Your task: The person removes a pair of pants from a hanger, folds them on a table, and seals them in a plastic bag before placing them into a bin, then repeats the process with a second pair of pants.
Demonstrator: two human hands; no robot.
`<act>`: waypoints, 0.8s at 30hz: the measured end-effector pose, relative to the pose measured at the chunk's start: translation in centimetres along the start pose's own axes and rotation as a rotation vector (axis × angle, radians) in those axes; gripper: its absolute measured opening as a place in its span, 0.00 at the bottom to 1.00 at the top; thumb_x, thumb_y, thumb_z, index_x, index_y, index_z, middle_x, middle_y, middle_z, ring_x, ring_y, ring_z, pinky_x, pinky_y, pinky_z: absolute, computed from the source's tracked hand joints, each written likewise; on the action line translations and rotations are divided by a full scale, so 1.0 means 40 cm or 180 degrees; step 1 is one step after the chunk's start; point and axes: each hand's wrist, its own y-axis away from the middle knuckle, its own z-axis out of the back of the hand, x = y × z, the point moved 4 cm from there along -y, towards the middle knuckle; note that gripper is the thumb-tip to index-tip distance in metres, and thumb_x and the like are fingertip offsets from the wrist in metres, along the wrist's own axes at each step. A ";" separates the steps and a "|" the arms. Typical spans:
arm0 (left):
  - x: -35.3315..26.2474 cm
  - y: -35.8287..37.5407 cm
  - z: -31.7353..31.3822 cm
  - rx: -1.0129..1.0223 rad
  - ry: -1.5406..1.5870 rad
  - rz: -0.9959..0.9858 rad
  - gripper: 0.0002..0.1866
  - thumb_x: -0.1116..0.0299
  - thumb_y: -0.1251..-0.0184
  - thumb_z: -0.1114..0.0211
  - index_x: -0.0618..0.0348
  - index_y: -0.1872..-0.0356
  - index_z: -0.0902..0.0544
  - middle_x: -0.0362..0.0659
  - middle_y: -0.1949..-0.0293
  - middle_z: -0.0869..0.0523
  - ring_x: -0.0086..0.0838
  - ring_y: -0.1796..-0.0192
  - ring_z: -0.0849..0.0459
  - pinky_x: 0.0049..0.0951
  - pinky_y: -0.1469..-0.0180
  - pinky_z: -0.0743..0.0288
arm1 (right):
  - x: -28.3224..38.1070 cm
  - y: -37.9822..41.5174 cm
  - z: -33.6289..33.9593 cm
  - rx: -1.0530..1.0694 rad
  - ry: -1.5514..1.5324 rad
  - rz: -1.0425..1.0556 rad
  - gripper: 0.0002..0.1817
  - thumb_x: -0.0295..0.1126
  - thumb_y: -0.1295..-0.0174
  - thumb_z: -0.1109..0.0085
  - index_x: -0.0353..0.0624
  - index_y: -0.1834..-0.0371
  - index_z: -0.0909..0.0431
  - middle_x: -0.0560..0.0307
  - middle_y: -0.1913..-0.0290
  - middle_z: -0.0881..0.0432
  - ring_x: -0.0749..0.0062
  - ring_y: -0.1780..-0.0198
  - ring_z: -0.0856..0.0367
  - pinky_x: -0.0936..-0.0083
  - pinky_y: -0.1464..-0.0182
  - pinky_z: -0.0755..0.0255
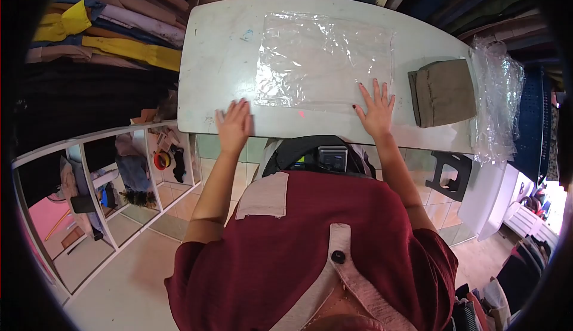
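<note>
A clear plastic bag (325, 62) lies flat on the white table (215, 50), glinting with reflections. My left hand (234, 122) rests near the table's front edge, to the left of the bag's lower corner, and its slightly blurred fingers are stretched out with nothing in them. At the bag's lower right, my right hand (376, 111) has its fingers spread, the tips on or right by the plastic. Further right sits a folded olive-brown garment (443, 93). Beyond it, a bunch of clear plastic bags (498, 101) hangs over the table's right end.
Stacked folded clothes (119, 26) fill the shelves at the left, and more garments (477, 2) line the back right. A white metal rack (113, 211) with assorted items stands at lower left. A dark plastic stool (447, 176) is under the table's right side.
</note>
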 end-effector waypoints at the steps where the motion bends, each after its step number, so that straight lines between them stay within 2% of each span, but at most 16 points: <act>1: 0.019 -0.002 0.021 -0.0088 0.0010 0.0325 0.24 0.63 0.37 0.45 0.51 0.38 0.30 0.50 0.33 0.35 0.45 0.30 0.40 0.62 0.35 0.53 | 0.001 0.003 -0.001 0.0018 -0.0038 -0.0012 0.33 0.50 0.42 0.44 0.68 0.31 0.41 0.56 0.26 0.52 0.49 0.26 0.57 0.38 0.33 0.59; 2: 0.008 -0.020 0.022 -0.0084 0.0013 0.0299 0.24 0.63 0.37 0.45 0.51 0.38 0.30 0.50 0.33 0.35 0.45 0.30 0.40 0.62 0.35 0.53 | 0.000 0.004 -0.001 0.0014 -0.0033 -0.0037 0.33 0.50 0.42 0.44 0.68 0.31 0.41 0.56 0.26 0.52 0.49 0.26 0.57 0.38 0.33 0.59; 4: -0.039 -0.087 0.059 -0.1159 0.0438 0.0196 0.22 0.64 0.37 0.45 0.52 0.41 0.27 0.51 0.33 0.35 0.47 0.31 0.39 0.63 0.36 0.52 | 0.004 0.005 0.001 -0.0017 -0.0044 -0.0004 0.33 0.50 0.42 0.44 0.69 0.31 0.41 0.56 0.26 0.52 0.49 0.26 0.57 0.38 0.33 0.59; 5: -0.084 -0.134 0.059 -0.1204 0.0566 -0.0026 0.25 0.64 0.38 0.45 0.54 0.38 0.30 0.52 0.32 0.38 0.48 0.30 0.42 0.61 0.34 0.53 | 0.006 0.005 0.002 -0.0026 -0.0047 -0.0037 0.33 0.50 0.42 0.44 0.69 0.31 0.41 0.56 0.26 0.52 0.49 0.26 0.57 0.38 0.33 0.59; 7: -0.186 -0.216 0.061 -0.1141 0.0941 -0.0382 0.29 0.60 0.38 0.44 0.56 0.35 0.35 0.52 0.31 0.41 0.47 0.29 0.45 0.58 0.33 0.54 | 0.006 0.005 0.007 0.0057 -0.0156 -0.0033 0.33 0.48 0.42 0.43 0.66 0.31 0.40 0.54 0.26 0.52 0.48 0.26 0.58 0.39 0.32 0.62; 8: -0.189 -0.228 0.040 -0.1145 0.0972 -0.0428 0.29 0.60 0.38 0.44 0.56 0.35 0.35 0.52 0.31 0.41 0.47 0.29 0.45 0.58 0.33 0.54 | 0.002 0.008 0.005 0.0037 -0.0126 -0.0075 0.33 0.48 0.42 0.43 0.66 0.31 0.40 0.54 0.26 0.52 0.48 0.26 0.58 0.39 0.32 0.62; 10: -0.182 -0.265 -0.032 -0.0532 0.0202 -0.0262 0.33 0.55 0.38 0.43 0.56 0.33 0.39 0.52 0.30 0.44 0.44 0.27 0.48 0.55 0.31 0.55 | -0.005 0.010 -0.004 -0.0144 -0.0201 0.0063 0.32 0.51 0.42 0.44 0.67 0.32 0.39 0.55 0.27 0.51 0.48 0.27 0.56 0.39 0.32 0.60; 11: -0.175 -0.263 -0.022 -0.0477 0.0187 -0.0320 0.35 0.51 0.39 0.42 0.55 0.33 0.39 0.50 0.29 0.45 0.42 0.27 0.49 0.54 0.30 0.57 | -0.015 0.008 -0.001 -0.0184 -0.0160 -0.0005 0.32 0.51 0.42 0.44 0.67 0.32 0.39 0.55 0.27 0.51 0.48 0.27 0.56 0.39 0.32 0.60; 13: -0.166 -0.265 -0.032 -0.0391 0.0103 -0.0324 0.36 0.51 0.39 0.42 0.55 0.32 0.40 0.50 0.29 0.45 0.41 0.27 0.50 0.55 0.31 0.57 | -0.018 0.013 -0.002 -0.0052 -0.0518 0.0088 0.31 0.50 0.42 0.44 0.65 0.33 0.37 0.53 0.27 0.50 0.48 0.27 0.56 0.38 0.33 0.61; 14: -0.166 -0.264 -0.028 -0.0349 0.0041 -0.0297 0.36 0.52 0.39 0.42 0.55 0.32 0.40 0.50 0.29 0.45 0.41 0.27 0.49 0.55 0.31 0.58 | -0.017 0.016 0.028 -0.0285 -0.0797 0.0128 0.26 0.43 0.42 0.42 0.58 0.38 0.30 0.51 0.31 0.40 0.49 0.29 0.48 0.46 0.32 0.53; 15: -0.164 -0.264 -0.023 -0.0312 -0.0022 -0.0256 0.36 0.53 0.40 0.41 0.55 0.32 0.41 0.50 0.29 0.44 0.42 0.27 0.49 0.55 0.31 0.58 | -0.036 0.019 0.040 -0.0303 -0.0764 0.0038 0.26 0.43 0.42 0.42 0.58 0.38 0.30 0.51 0.31 0.40 0.49 0.29 0.48 0.46 0.32 0.53; 17: -0.141 -0.267 -0.008 -0.0385 0.0317 -0.0138 0.33 0.59 0.42 0.41 0.56 0.34 0.38 0.50 0.30 0.43 0.42 0.27 0.48 0.56 0.31 0.60 | -0.092 0.008 0.077 -0.0968 -0.2102 -0.0215 0.19 0.35 0.43 0.41 0.50 0.47 0.22 0.51 0.40 0.28 0.52 0.34 0.37 0.58 0.34 0.44; 19: -0.084 -0.283 -0.014 -0.0557 0.0627 -0.0137 0.32 0.62 0.43 0.42 0.54 0.35 0.36 0.50 0.30 0.42 0.43 0.28 0.47 0.61 0.32 0.60 | -0.175 0.002 0.156 -0.1888 -0.1813 -0.0368 0.13 0.30 0.45 0.41 0.45 0.55 0.18 0.52 0.48 0.21 0.55 0.39 0.30 0.69 0.38 0.39; 21: -0.050 -0.294 0.009 -0.0384 0.0622 -0.0157 0.30 0.64 0.43 0.42 0.54 0.37 0.34 0.50 0.30 0.42 0.44 0.28 0.47 0.62 0.33 0.60 | -0.305 -0.009 0.199 -0.1925 -0.1551 -0.0782 0.16 0.35 0.42 0.43 0.50 0.49 0.22 0.51 0.42 0.26 0.52 0.36 0.35 0.56 0.37 0.42; 23: -0.012 -0.305 0.022 -0.0251 0.0601 -0.0168 0.28 0.66 0.43 0.42 0.53 0.38 0.32 0.49 0.30 0.42 0.45 0.28 0.48 0.64 0.33 0.60 | -0.380 0.002 0.188 -0.1654 0.0077 -0.2567 0.24 0.46 0.38 0.49 0.59 0.38 0.31 0.51 0.33 0.36 0.49 0.30 0.46 0.39 0.37 0.49; 24: 0.010 -0.309 0.029 -0.0438 0.0458 -0.0099 0.26 0.67 0.43 0.42 0.53 0.39 0.30 0.49 0.30 0.42 0.46 0.28 0.47 0.66 0.34 0.60 | -0.409 0.004 0.160 -0.1686 0.0073 -0.2574 0.24 0.46 0.38 0.49 0.59 0.38 0.31 0.51 0.33 0.36 0.49 0.30 0.46 0.39 0.37 0.49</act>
